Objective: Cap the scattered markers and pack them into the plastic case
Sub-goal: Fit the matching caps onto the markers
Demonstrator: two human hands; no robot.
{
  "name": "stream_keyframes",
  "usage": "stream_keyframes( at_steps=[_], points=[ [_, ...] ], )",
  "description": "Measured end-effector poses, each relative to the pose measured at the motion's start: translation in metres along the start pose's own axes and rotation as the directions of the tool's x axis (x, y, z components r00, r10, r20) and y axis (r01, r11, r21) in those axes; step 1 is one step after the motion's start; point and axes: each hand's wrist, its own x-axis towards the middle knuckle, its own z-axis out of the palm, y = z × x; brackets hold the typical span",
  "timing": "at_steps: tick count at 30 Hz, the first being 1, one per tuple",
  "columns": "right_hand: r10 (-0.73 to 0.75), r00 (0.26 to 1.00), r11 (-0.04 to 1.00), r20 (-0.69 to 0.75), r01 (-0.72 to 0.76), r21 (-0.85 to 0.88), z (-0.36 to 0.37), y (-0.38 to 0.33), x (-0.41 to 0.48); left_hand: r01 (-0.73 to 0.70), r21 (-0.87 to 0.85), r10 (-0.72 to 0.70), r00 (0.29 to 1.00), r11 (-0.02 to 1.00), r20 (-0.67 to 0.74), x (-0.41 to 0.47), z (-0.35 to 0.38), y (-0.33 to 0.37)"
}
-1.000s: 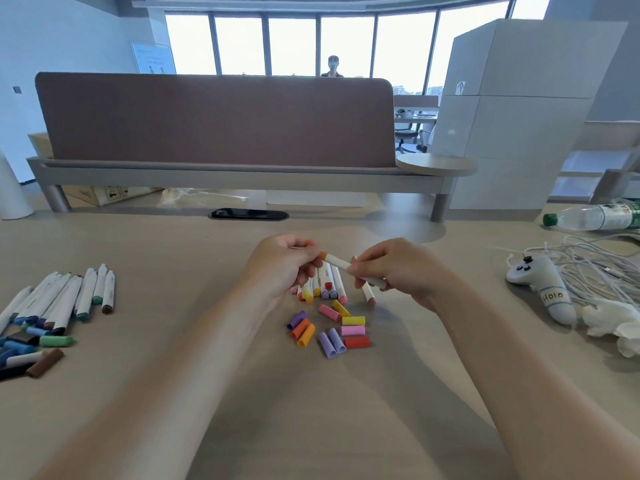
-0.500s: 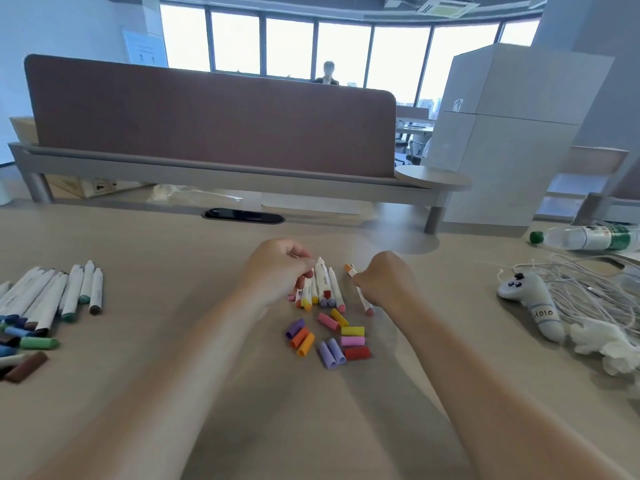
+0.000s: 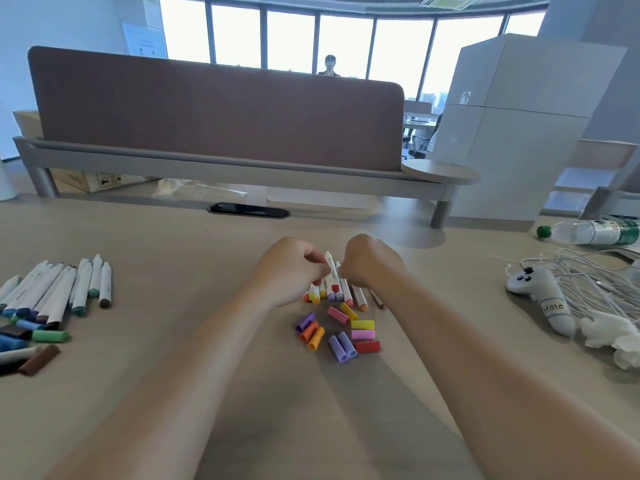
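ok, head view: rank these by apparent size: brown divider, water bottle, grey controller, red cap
1. brown divider, by far
2-3. water bottle and grey controller: look alike; the bottle sits farther off and is cut by the frame edge, so unranked
4. red cap

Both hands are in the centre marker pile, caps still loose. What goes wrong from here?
1. Colour mix-up: the loose caps lie bunched, with near-twin purples, oranges and pinks, so one may end up on the wrong marker from the centre pile.
2. Scatter: the left hand and right hand work just behind those caps, with a forearm on each side. A careless pull back could send round caps rolling across the table.
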Motion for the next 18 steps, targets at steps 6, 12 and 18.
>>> stream_keyframes(
  at_steps=[6,12,18],
  points=[
    [0.044,0.972,0.991,0.231,-0.014,-0.131,-0.009,-0.006,0.000,-0.073,0.253,0.039,0.990,0.965,0.138,-0.002,0.010,0.002],
    [0.077,0.949,0.989,0.305,-0.035,-0.141,-0.014,-0.010,-0.005,-0.127,0.384,0.031,0.969,0.915,0.247,-0.004,0.019,0.000],
    [-0.054,0.975,0.984,0.217,0.015,0.179,-0.023,0.015,0.000,-0.182,0.470,0.053,0.960,0.864,0.274,-0.004,0.024,0.001]
  ],
)
